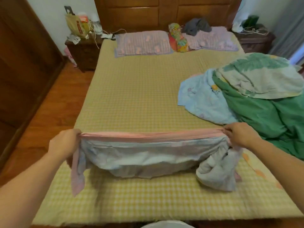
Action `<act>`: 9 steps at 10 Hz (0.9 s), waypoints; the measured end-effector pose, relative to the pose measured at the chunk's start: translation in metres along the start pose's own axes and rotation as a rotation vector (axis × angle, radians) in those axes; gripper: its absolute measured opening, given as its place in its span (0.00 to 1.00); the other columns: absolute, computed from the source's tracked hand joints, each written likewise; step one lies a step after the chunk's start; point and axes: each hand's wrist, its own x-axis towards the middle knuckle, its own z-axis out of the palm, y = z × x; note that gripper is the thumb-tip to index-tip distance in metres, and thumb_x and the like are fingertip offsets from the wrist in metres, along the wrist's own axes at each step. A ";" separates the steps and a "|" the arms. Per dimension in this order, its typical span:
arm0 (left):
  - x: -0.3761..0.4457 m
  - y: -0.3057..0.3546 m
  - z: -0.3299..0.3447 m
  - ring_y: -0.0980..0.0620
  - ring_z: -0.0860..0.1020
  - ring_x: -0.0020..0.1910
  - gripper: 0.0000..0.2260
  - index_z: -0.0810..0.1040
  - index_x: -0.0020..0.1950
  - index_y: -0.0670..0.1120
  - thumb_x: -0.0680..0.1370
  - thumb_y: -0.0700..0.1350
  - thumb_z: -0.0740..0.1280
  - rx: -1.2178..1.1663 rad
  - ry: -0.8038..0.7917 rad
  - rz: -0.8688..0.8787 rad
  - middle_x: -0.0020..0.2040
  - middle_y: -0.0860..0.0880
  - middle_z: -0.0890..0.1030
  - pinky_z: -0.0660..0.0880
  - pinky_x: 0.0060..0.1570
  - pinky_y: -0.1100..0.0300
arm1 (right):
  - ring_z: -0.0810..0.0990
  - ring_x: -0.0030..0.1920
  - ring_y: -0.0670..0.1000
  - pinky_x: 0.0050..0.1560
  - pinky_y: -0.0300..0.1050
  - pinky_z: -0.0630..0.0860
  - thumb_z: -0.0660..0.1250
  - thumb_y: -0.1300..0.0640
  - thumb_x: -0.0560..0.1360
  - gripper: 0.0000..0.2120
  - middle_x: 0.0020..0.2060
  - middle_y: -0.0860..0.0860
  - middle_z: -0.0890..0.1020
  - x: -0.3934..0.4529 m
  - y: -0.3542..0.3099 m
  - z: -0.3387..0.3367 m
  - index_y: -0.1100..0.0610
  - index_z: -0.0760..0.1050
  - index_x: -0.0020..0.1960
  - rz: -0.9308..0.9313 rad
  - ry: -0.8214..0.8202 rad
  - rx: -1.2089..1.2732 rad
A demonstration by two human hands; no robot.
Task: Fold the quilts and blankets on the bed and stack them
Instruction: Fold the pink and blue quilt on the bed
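Both my left hand (65,143) and right hand (239,134) pinch the pink-edged pale blue thin blanket (148,155) by its top corners, stretched taut above the yellow checked bedsheet (139,89) (so it hangs flat for folding, I judge).

Both bare forearms reached forward, well apart. The left hand (63,144) and the right hand (241,134) were each raised, fingers curled and pinching, knuckles turned upward.

Wooden floor (54,102), dark headboard (164,14), two nightstands (83,53).
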 end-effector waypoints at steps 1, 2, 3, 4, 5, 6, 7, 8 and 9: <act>0.018 0.014 -0.027 0.36 0.79 0.52 0.08 0.81 0.53 0.53 0.80 0.44 0.62 -0.170 0.188 -0.033 0.53 0.43 0.83 0.76 0.48 0.46 | 0.81 0.47 0.64 0.41 0.51 0.73 0.64 0.54 0.81 0.11 0.47 0.61 0.84 0.010 -0.002 -0.024 0.57 0.83 0.54 0.100 0.295 0.188; 0.022 0.030 -0.058 0.36 0.78 0.56 0.10 0.81 0.59 0.45 0.81 0.40 0.62 -0.421 0.447 -0.049 0.56 0.41 0.82 0.75 0.54 0.45 | 0.80 0.46 0.66 0.41 0.51 0.69 0.61 0.55 0.82 0.12 0.46 0.64 0.83 0.008 -0.004 -0.061 0.60 0.81 0.51 0.120 0.540 0.287; 0.006 0.036 -0.061 0.40 0.77 0.54 0.09 0.80 0.57 0.40 0.81 0.39 0.62 -0.586 0.692 -0.019 0.54 0.40 0.79 0.72 0.52 0.50 | 0.78 0.47 0.65 0.44 0.54 0.70 0.58 0.54 0.80 0.13 0.48 0.62 0.81 -0.015 -0.008 -0.056 0.60 0.79 0.55 0.207 0.843 0.385; -0.014 0.022 -0.012 0.50 0.79 0.40 0.10 0.80 0.50 0.45 0.74 0.45 0.63 0.108 -0.273 0.174 0.51 0.42 0.82 0.78 0.42 0.56 | 0.79 0.52 0.62 0.49 0.51 0.75 0.66 0.48 0.74 0.19 0.55 0.55 0.80 -0.035 -0.016 0.005 0.53 0.74 0.63 0.218 0.120 0.086; -0.015 0.010 0.020 0.50 0.82 0.45 0.13 0.81 0.52 0.49 0.70 0.49 0.64 0.203 -0.431 0.065 0.51 0.46 0.84 0.78 0.42 0.57 | 0.82 0.54 0.58 0.50 0.46 0.77 0.66 0.50 0.76 0.08 0.55 0.55 0.82 -0.031 -0.010 0.024 0.51 0.78 0.53 0.183 -0.296 -0.107; 0.001 0.015 -0.012 0.41 0.80 0.45 0.04 0.78 0.47 0.52 0.75 0.43 0.69 -0.059 -0.015 -0.018 0.45 0.45 0.82 0.76 0.42 0.52 | 0.81 0.48 0.61 0.44 0.51 0.76 0.66 0.50 0.77 0.07 0.47 0.58 0.83 -0.014 -0.004 -0.015 0.48 0.73 0.40 0.187 0.022 0.019; 0.024 0.021 -0.057 0.36 0.79 0.50 0.07 0.82 0.55 0.46 0.79 0.40 0.67 -0.253 0.199 -0.030 0.51 0.40 0.83 0.75 0.48 0.46 | 0.80 0.46 0.64 0.39 0.50 0.71 0.63 0.47 0.80 0.11 0.45 0.61 0.83 0.001 0.001 -0.062 0.50 0.79 0.44 0.138 0.243 0.164; 0.039 0.030 -0.100 0.33 0.78 0.56 0.09 0.82 0.58 0.43 0.79 0.42 0.67 -0.386 0.326 -0.030 0.55 0.37 0.83 0.75 0.53 0.44 | 0.80 0.47 0.66 0.43 0.52 0.71 0.62 0.52 0.81 0.12 0.45 0.63 0.83 0.012 -0.003 -0.109 0.58 0.81 0.50 0.093 0.463 0.229; 0.053 0.044 -0.142 0.36 0.77 0.57 0.10 0.81 0.59 0.43 0.79 0.43 0.66 -0.529 0.497 -0.036 0.55 0.39 0.82 0.73 0.53 0.46 | 0.78 0.48 0.66 0.45 0.53 0.69 0.60 0.54 0.81 0.14 0.46 0.65 0.82 0.009 -0.016 -0.164 0.61 0.80 0.49 0.079 0.664 0.338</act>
